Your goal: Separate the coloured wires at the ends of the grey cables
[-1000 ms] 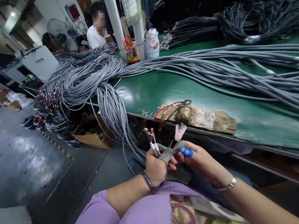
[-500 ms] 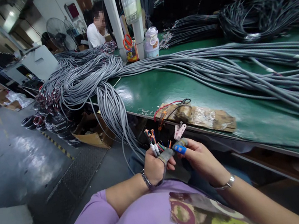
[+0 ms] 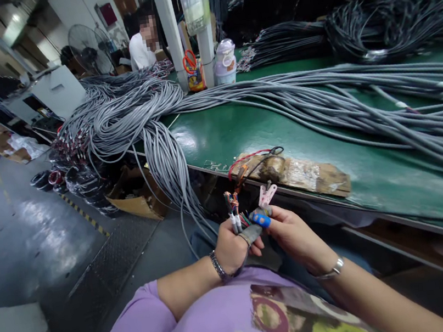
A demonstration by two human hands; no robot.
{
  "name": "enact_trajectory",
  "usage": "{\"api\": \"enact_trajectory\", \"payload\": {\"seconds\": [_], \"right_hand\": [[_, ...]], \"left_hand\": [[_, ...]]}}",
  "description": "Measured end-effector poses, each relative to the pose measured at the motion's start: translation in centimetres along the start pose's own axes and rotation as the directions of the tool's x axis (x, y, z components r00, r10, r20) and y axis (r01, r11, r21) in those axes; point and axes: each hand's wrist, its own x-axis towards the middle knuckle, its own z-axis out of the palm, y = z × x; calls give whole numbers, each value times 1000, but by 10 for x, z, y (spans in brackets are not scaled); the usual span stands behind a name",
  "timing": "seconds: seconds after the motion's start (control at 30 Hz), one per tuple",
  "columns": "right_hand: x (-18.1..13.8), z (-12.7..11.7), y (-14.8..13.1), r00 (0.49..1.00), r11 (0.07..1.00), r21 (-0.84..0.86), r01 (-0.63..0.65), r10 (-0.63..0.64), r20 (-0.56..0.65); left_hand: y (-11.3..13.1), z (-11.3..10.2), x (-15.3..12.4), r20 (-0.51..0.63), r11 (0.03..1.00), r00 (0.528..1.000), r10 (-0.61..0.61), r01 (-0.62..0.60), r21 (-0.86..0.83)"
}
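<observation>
Grey multi-core cables stand up out of my left hand, which is closed around them. Their stripped ends fan into thin coloured wires. My right hand, with blue tape on the thumb and a grey covering on a fingertip, pinches at more coloured wires beside the left thumb. That thumb wears a grey cover as well. The fingertips of both hands meet, and they hide part of the wires. Just beyond the right fingers, a pink clip sits at the table edge.
A taped wooden block with red and black leads lies on the edge of the green table. Long grey cables run across it and hang down at the left. A cardboard box stands below. A person sits farther back.
Both hands have drawn closer together, the right shifting slightly left. The upright cable ends in my left hand have moved a little to the right.
</observation>
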Motion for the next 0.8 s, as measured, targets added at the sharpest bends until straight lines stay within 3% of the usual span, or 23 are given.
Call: {"api": "enact_trajectory", "payload": {"seconds": [0.17, 0.37, 0.5, 0.6, 0.7, 0.8], "right_hand": [[-2, -3, -5, 998, 993, -118, -17, 10, -60], [-2, -2, 3, 970, 986, -164, 39, -77, -230], [-3, 3, 11, 981, 999, -39, 17, -24, -193], [-2, 3, 12, 969, 996, 79, 28, -8, -246], [3, -6, 9, 945, 963, 266, 48, 43, -325], [13, -17, 4, 954, 909, 417, 3, 123, -274]], "left_hand": [[5, -4, 0, 144, 991, 983, -113, 101, 91], [1, -3, -1, 76, 999, 997, -19, 17, 27], [-4, -2, -1, 16, 1000, 1000, 9, -9, -25], [-6, -1, 0, -15, 997, 1000, 27, -28, -68], [-2, 1, -1, -55, 992, 998, 26, -32, -120], [5, 8, 1, -79, 983, 997, 28, -41, -176]]}}
